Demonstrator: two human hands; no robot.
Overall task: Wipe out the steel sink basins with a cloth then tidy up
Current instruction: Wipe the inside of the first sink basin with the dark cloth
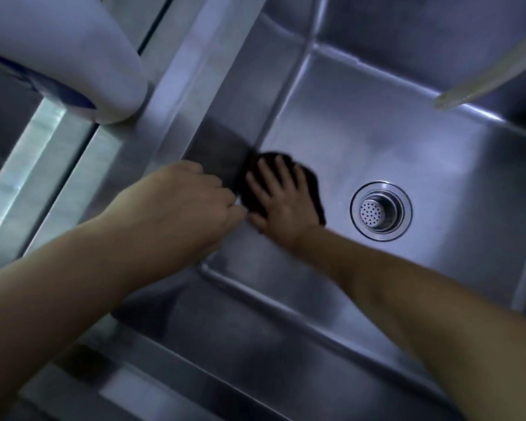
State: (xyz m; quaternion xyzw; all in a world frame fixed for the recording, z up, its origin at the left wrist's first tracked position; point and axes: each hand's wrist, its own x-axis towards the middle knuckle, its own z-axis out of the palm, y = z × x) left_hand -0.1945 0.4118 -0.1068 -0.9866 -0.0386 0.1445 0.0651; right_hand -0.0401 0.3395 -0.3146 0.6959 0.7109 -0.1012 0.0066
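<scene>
Nearest, bare forearms reaching down over the brushed steel rim (176, 354) of the sink. Left hand (182, 196) curled loosely against the basin's side wall, likely bracing; holding nothing visible, though fingertips are hidden. Right hand (281, 205) flat, fingers (268, 180) splayed wide, pressing the dark, soft cloth (312, 180) onto the basin floor at the wall's foot, presumably to scrub that seam. Beyond, round perforated drain strainer (380, 211), then a pale hose (495, 74) hanging in. White rounded container (73, 56) on the bench, far left.
</scene>
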